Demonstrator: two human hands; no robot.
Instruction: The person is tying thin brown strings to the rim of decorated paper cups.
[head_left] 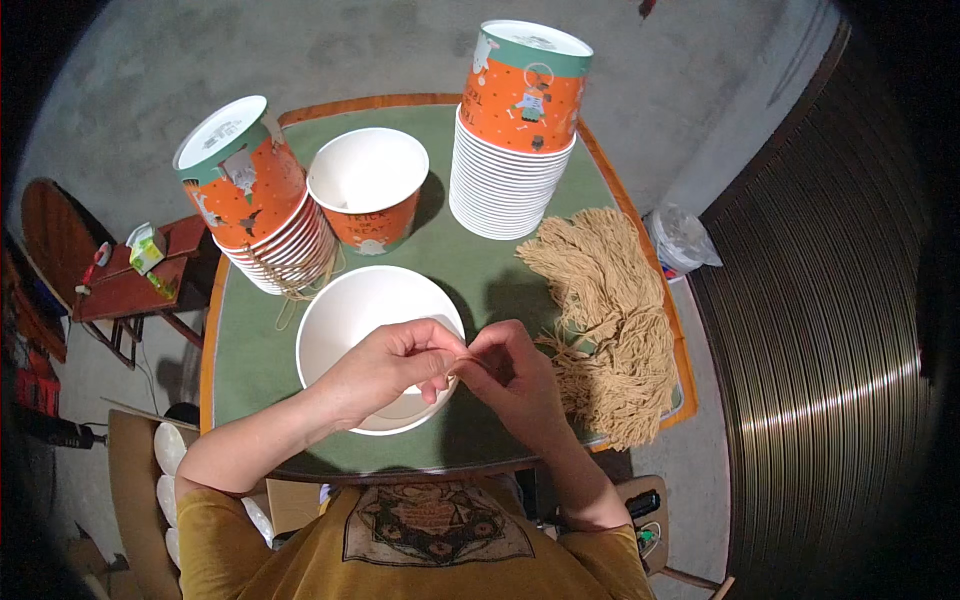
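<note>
A: Carefully now; both hands meet at the near rim of the open white bucket point(372, 318), at about four o'clock on its mouth. The left hand point(385, 368) has thumb and fingers pinched shut on a thin tan string point(462, 357), and the right hand point(510, 375) is closed on the same string just beside it; the fingertips touch.

B: What might slip?

A: The string, I judge; it is thin and only a short bit shows between the fingers, so a loose pinch could let it drop into the bucket. The bucket itself stands on the green table point(455, 265) at six o'clock from the upright orange bucket point(370, 190); nothing steadies it except the left wrist across its rim, so a sideways tug could tip or slide it.

B: And the pile of cord?

A: The bundle of tan strings point(612, 325) lies at three o'clock from the hands, its near end touching the right hand and its far edge at the table's border; a snagged strand could drag more with it, or pull some off the edge.

B: The stacks?

A: One upside-down stack point(515, 130) stands at one o'clock, and another point(258, 195) leans at eleven o'clock with strings hanging from it; that tilted one looks likeliest to topple if the table is jolted.
</note>
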